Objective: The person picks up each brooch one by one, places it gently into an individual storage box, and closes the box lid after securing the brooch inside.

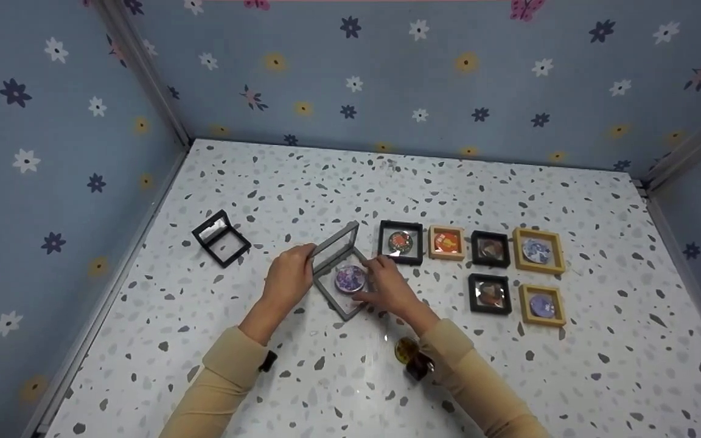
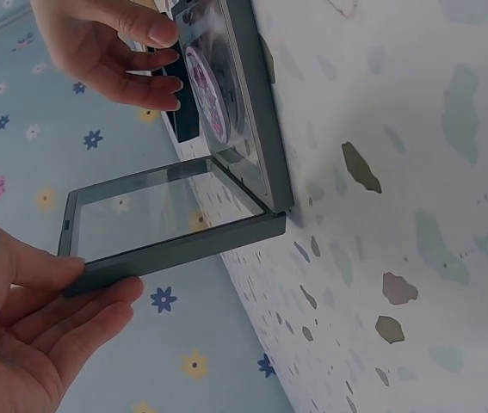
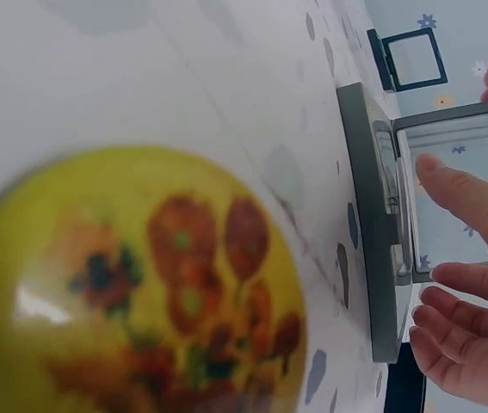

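A grey hinged display frame (image 1: 333, 297) with clear film stands partly unfolded on the table, its lid raised. My left hand (image 1: 289, 274) pinches the lid's outer edge, thumb on one side and fingers on the other in the left wrist view. On the film of the lower half lies a round purple flowered disc (image 1: 349, 278). My right hand (image 1: 392, 285) hovers by the disc and the frame's right side, thumb and fingers spread apart in the right wrist view. Near the right sleeve is a round yellow disc (image 3: 140, 284) printed with sunflowers.
An unfolded small black frame (image 1: 226, 246) stands at the left. To the right are several closed frames with round discs inside: black (image 1: 418, 243), light orange (image 1: 461, 229) and yellow (image 1: 560, 255). Patterned walls (image 1: 387, 73) border the table (image 1: 302, 176) at the back and sides.
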A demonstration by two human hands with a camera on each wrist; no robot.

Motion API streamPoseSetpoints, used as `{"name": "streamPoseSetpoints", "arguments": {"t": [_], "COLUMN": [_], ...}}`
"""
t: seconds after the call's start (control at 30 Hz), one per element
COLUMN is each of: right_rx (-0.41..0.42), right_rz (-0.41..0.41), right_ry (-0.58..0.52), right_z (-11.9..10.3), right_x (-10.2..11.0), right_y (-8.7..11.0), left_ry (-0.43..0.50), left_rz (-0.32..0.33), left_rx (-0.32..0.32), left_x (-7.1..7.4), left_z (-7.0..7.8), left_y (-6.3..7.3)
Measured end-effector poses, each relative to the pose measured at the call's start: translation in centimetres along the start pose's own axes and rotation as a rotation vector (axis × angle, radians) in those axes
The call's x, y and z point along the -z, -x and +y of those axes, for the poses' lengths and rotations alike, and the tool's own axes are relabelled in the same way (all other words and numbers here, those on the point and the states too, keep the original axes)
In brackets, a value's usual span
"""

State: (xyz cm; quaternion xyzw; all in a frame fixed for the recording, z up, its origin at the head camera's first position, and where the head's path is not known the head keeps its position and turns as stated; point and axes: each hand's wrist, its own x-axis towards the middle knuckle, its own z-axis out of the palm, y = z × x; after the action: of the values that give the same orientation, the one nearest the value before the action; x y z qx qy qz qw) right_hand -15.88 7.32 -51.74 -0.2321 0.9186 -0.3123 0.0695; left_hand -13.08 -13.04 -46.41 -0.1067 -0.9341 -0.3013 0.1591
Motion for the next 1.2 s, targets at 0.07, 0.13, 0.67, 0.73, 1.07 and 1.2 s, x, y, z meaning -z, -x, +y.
{"name": "streamPoseSetpoints", "arguments": {"t": [0.07,0.13,0.67,0.73,1.07,1.2], "right_rx": [0.000,0.003,-0.077,-0.078,-0.015,0.007], "right_rz": [0.007,0.016,-0.032,-0.033,-0.017,-0.009], "right_ry": [-0.018,-0.024,-0.008,-0.016,-0.045,-0.049], "right_z": [0.2,0.5,2.5,2.6,3.6,3.8], "right_x": [0.2,0.4,0.9,0.9,0.6,0.5], "right_y": [0.3,0.7,1.8,1.8,1.5,1.5], "left_ry": [0.003,0.004,0.021,0.018,0.010,-0.002], "left_rz": [-0.008,-0.017,-0.050,-0.060,-0.126,-0.161], "left_rx": [0.002,0.001,-0.011,-0.015,-0.004,-0.002], "left_x": [0.0,0.1,-0.1,-0.1,-0.3,-0.4], "left_z": [0.1,0.1,0.7,0.8,1.6,1.8], "left_y": [0.1,0.2,1.1,1.2,2.0,2.3]}}
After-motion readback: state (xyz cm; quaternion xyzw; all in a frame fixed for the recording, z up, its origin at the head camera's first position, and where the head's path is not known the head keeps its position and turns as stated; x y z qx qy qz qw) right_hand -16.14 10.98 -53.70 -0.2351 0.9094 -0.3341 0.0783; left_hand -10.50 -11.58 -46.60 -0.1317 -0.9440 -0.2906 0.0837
